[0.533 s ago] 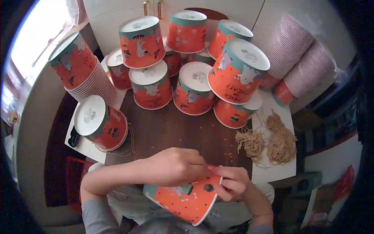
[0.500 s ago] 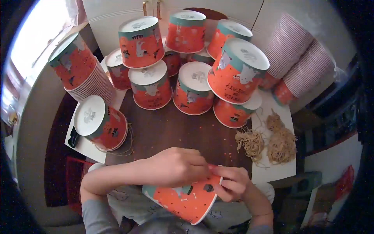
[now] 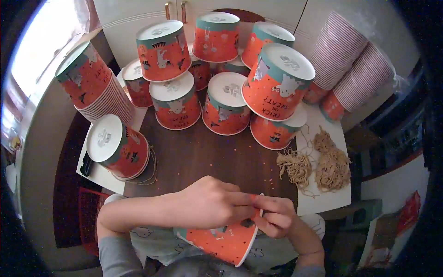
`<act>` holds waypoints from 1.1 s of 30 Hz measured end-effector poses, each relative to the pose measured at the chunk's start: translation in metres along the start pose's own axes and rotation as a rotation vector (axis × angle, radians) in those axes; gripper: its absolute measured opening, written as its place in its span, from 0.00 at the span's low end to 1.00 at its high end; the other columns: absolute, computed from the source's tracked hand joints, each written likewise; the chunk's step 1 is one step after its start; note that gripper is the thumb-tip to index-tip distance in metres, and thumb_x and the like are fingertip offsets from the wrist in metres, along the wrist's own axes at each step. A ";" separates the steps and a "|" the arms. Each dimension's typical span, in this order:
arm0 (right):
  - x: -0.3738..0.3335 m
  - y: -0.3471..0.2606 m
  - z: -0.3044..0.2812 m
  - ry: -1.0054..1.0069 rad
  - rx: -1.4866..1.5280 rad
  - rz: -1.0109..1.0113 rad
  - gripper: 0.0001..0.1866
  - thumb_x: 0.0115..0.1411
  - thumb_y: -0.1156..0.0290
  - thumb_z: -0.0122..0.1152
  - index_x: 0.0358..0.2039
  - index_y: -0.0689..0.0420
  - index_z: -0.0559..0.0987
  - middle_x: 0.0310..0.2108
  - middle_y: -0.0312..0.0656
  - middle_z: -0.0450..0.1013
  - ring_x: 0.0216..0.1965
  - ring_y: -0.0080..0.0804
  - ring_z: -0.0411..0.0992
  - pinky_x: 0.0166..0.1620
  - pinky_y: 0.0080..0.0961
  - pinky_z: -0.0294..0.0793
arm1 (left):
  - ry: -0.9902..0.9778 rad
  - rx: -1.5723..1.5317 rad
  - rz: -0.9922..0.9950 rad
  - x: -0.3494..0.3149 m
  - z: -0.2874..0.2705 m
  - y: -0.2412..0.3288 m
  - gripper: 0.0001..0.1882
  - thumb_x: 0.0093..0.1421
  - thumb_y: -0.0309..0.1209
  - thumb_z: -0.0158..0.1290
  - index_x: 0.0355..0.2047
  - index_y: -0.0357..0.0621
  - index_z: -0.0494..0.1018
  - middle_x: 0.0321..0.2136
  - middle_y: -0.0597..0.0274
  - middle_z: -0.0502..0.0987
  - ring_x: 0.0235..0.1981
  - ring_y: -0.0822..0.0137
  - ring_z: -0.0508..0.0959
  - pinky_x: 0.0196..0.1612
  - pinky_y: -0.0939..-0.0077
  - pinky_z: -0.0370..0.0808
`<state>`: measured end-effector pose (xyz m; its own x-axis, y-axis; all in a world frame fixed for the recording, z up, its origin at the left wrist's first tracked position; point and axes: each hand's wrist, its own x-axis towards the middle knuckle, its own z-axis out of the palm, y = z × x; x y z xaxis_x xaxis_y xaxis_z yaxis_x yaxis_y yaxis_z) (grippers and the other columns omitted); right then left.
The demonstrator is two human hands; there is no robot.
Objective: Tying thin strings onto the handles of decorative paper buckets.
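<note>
An orange and teal paper bucket printed with bones and dark figures lies on its side in my lap, its rim toward the right. My right hand pinches that rim at its upper edge. From the left, my left hand reaches across the bucket's side with its fingers closed, the tips meeting my right fingers by the rim. What the left fingertips hold is too small and hidden to make out. Part of the bucket's base end is covered by my left forearm.
Upside-down buckets, some stacked in two tiers, stand across the brown table. Nested bucket stacks rise at the right, another at the left. Bundles of tan string lie on the right. Loose string rings a nearer bucket. Orange specks dot the table.
My left hand has come slightly further over the bucket's side, close to the rim. The bucket's lower rim has shifted a little to the right. My right hand keeps its pinch.
</note>
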<state>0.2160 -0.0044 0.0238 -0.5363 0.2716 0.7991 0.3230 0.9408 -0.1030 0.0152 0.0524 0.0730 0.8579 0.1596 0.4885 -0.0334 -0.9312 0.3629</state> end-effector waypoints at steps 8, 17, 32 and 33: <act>-0.004 -0.003 -0.002 -0.111 -0.012 0.084 0.18 0.34 0.82 0.65 0.28 0.58 0.69 0.33 0.42 0.62 0.34 0.43 0.71 0.29 0.31 0.78 | -0.022 0.119 -0.085 0.004 0.003 0.007 0.06 0.39 0.30 0.51 0.20 0.44 0.69 0.20 0.67 0.68 0.21 0.69 0.73 0.20 0.76 0.71; -0.001 0.011 0.000 -0.070 -0.135 0.160 0.13 0.39 0.76 0.60 0.30 0.55 0.74 0.31 0.39 0.71 0.28 0.36 0.72 0.28 0.26 0.74 | 0.123 -0.272 -0.507 -0.001 -0.005 -0.017 0.06 0.46 0.30 0.51 0.24 0.42 0.71 0.22 0.58 0.72 0.26 0.58 0.74 0.29 0.66 0.73; 0.013 0.058 0.010 -0.199 -0.263 0.932 0.08 0.48 0.74 0.53 0.30 0.60 0.74 0.24 0.46 0.71 0.26 0.42 0.71 0.30 0.33 0.70 | 0.211 0.213 -0.853 -0.057 -0.001 -0.074 0.10 0.55 0.33 0.45 0.31 0.37 0.69 0.26 0.47 0.74 0.29 0.51 0.74 0.31 0.62 0.71; 0.012 0.060 0.008 -0.178 -0.216 0.948 0.08 0.48 0.74 0.52 0.30 0.60 0.73 0.25 0.47 0.71 0.26 0.43 0.71 0.30 0.34 0.70 | 0.215 0.081 -0.883 -0.055 -0.004 -0.067 0.11 0.55 0.33 0.46 0.34 0.37 0.68 0.27 0.47 0.74 0.29 0.53 0.75 0.32 0.65 0.71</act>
<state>0.2227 0.0569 0.0219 -0.0854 0.9369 0.3391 0.8056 0.2652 -0.5298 -0.0318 0.1074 0.0247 0.4404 0.8752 0.1999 0.6327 -0.4606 0.6225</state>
